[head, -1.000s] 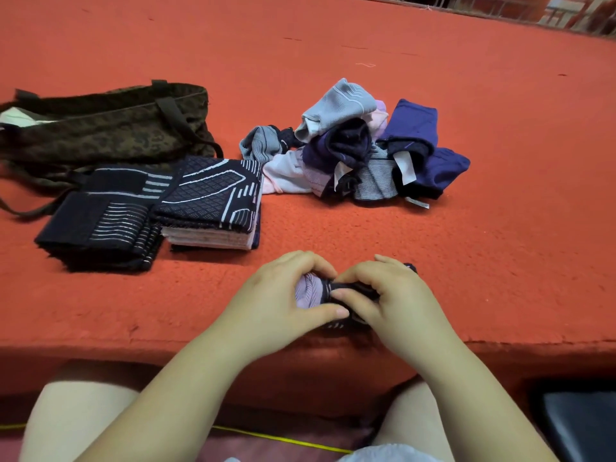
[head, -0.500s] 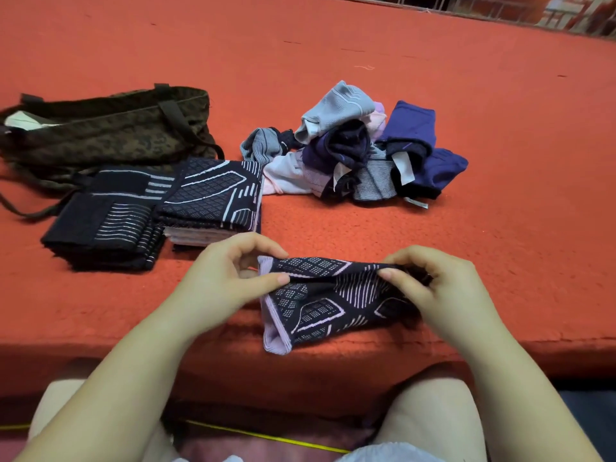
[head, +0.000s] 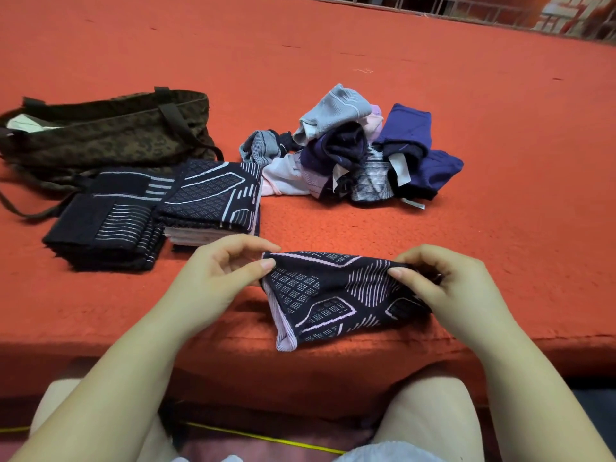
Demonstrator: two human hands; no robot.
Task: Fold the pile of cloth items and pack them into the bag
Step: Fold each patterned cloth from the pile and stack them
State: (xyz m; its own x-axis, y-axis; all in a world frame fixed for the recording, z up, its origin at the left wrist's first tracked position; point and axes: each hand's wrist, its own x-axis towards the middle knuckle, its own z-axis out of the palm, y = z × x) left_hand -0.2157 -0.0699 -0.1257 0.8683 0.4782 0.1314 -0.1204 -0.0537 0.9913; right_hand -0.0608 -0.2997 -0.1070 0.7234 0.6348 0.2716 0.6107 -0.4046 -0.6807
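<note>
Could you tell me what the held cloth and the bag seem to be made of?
Cloth: probably stretchy knit fabric, matte, with a pattern knitted in and a ribbed pale edge. Bag: seemingly soft woven fabric, matte, printed camouflage; it slumps and creases.

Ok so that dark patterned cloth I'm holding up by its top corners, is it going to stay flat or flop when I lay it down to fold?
Probably flop: the patterned cloth sags between the left hand and right hand, its lower corner drooping over the red ledge. It looks light, since fingertip pinches carry it. The ribbed knit likely grips rather than slides.
</note>
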